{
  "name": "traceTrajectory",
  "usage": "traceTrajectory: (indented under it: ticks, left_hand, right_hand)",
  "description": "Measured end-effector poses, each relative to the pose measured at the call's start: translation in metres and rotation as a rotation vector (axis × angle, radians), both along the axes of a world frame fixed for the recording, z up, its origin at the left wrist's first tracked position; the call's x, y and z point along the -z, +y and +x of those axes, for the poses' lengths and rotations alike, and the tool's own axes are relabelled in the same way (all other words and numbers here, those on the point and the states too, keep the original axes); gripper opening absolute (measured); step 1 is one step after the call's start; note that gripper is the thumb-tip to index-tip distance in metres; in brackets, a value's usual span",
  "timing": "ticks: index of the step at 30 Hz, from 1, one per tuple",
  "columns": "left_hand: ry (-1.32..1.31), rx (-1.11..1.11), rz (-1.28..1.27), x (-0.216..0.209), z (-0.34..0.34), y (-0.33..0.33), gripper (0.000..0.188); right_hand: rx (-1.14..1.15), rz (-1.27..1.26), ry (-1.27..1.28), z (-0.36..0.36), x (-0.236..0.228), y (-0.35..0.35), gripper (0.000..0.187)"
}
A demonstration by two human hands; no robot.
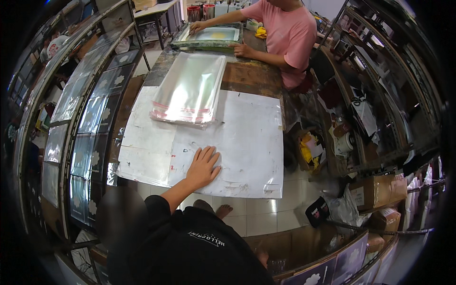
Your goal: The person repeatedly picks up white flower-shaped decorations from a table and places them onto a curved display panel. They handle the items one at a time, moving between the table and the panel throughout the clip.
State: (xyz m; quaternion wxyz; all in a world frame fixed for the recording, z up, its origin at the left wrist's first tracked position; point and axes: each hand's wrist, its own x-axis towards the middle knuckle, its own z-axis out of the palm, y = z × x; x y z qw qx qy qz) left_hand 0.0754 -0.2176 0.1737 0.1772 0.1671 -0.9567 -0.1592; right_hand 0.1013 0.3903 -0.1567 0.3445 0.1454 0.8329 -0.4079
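Note:
My left hand [203, 168] lies flat on a white sheet [247, 142] with smudges and small coloured marks, fingers stretched out, holding nothing. Beyond it, a stack of clear plastic bags [192, 88] with pinkish-red edge strips rests partly on the sheet and partly on the dark table. Down at my right side, my right hand [261, 255] shows only in part past my black shirt. It is close to a brown shelf surface [294, 242], where something clear [277, 264] lies. Its fingers are too dark and covered to make out.
Across the table a person in a pink shirt [292, 35] works with both hands at a printing frame [209, 35]. Racks of printed sheets [90, 133] stand on the left. Shelves [380, 71], cardboard boxes [377, 192] and a bin with yellow cloths [311, 147] line the right.

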Motion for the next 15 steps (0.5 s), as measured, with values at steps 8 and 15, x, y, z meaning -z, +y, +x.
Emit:
traceTrajectory:
  ticks: [8, 15]
  left_hand:
    - [0.071, 0.026, -0.006, 0.007, -0.011, -0.008, 0.052]
    - [0.112, 0.05, 0.005, 0.012, -0.007, -0.012, 0.05]
  right_hand:
    - [0.571, -0.31, 0.027, 0.012, -0.111, -0.115, 0.03]
    - [0.399, -0.214, -0.055, 0.095, -0.078, -0.164, 0.029]
